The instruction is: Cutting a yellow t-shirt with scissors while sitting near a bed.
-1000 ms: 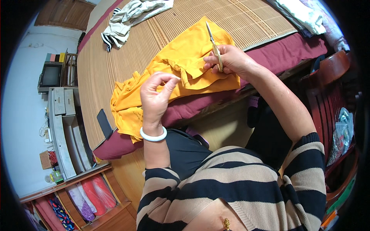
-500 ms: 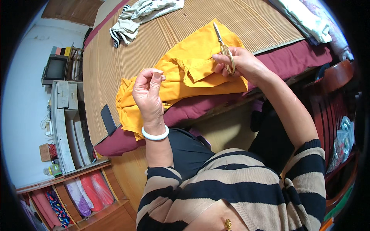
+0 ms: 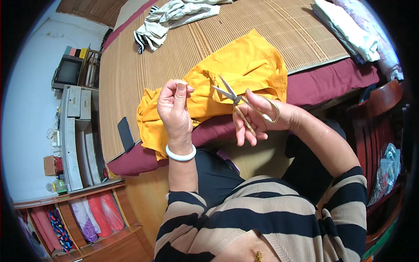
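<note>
In my right hand (image 3: pixel 262 115) is a pair of gold-handled scissors (image 3: pixel 238 99); thumb and fingers are in the handles, and the blades stand apart, pointing up and to the left. My left hand (image 3: pixel 175 107), with a white bangle (image 3: pixel 180 153) on its wrist, is raised in a pinch. Whatever its fingertips hold is too small to make out. Behind and below both hands, a yellow garment (image 3: pixel 244 56) lies spread over the near edge of the bed, its folds bunched between the hands. The scissor blades hover over it, toward the left hand.
A woven mat (image 3: pixel 131 78) covers the bed over a maroon pad (image 3: pixel 314 87). A dark phone (image 3: pixel 125 134) lies at the mat's left edge. Pale striped clothing (image 3: pixel 170 22) sits farther back, folded white cloth (image 3: pixel 345 30) at far right. A wooden chair (image 3: pixel 379 105) holds a plastic bag (image 3: pixel 386 172).
My right hand has come down toward me and turned, and the scissors have swung from pointing up to pointing left, with their blades spread. My left hand stays pinched.
</note>
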The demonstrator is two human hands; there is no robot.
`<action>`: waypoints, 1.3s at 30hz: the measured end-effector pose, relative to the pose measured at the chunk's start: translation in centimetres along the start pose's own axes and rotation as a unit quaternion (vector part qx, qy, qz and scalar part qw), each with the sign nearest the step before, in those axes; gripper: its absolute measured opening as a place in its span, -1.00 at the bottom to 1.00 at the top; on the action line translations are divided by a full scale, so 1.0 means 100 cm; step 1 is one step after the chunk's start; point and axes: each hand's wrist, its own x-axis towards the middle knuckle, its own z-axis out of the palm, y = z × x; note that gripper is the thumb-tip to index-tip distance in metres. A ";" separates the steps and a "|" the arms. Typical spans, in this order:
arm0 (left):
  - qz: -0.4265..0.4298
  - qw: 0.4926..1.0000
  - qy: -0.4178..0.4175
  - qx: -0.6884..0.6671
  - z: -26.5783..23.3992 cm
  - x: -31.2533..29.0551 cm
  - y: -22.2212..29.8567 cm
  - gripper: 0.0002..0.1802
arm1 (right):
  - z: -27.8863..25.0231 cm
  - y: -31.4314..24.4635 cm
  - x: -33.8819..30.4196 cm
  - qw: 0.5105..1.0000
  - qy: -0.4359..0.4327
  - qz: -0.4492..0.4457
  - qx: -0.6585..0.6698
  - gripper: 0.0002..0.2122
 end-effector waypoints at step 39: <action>0.097 0.977 -0.179 0.066 0.015 -0.003 0.020 -0.86 | -0.008 0.018 0.025 0.990 0.113 -0.080 -0.013 -0.37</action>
